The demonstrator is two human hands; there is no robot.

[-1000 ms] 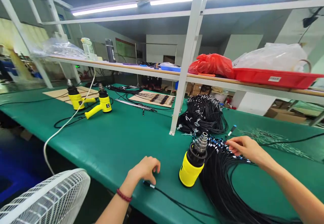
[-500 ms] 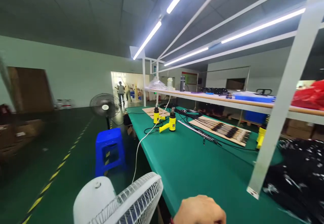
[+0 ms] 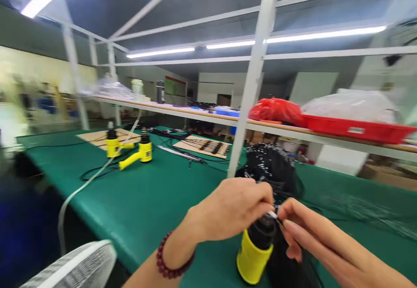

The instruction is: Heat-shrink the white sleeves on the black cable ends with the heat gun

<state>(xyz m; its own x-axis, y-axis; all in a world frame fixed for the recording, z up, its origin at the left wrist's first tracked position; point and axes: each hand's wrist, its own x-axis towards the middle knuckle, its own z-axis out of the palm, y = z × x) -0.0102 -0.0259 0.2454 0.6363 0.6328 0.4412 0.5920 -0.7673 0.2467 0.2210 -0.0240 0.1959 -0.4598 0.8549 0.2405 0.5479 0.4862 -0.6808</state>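
My left hand (image 3: 233, 207), with a dark red bead bracelet on the wrist, is closed at the fingertips on one end of a small white and black cable piece (image 3: 273, 214). The fingers of my right hand (image 3: 301, 225) pinch its dark end. Both hands are just above the nozzle of a yellow and black heat gun (image 3: 254, 255) that stands upright on the green table (image 3: 163, 201). Behind the hands lies a heap of black cables (image 3: 270, 162) with white bits.
Two more yellow heat guns (image 3: 145, 149) stand at the left, near boards with black cables (image 3: 208, 146). A white post (image 3: 252, 79) rises beside the heap. The shelf holds a red tray (image 3: 355, 129). A white fan (image 3: 78, 266) is at bottom left.
The view has swung right. Both hands are now in sight, holding the small piece over a heat gun; before, only one closed hand showed at the bottom edge.
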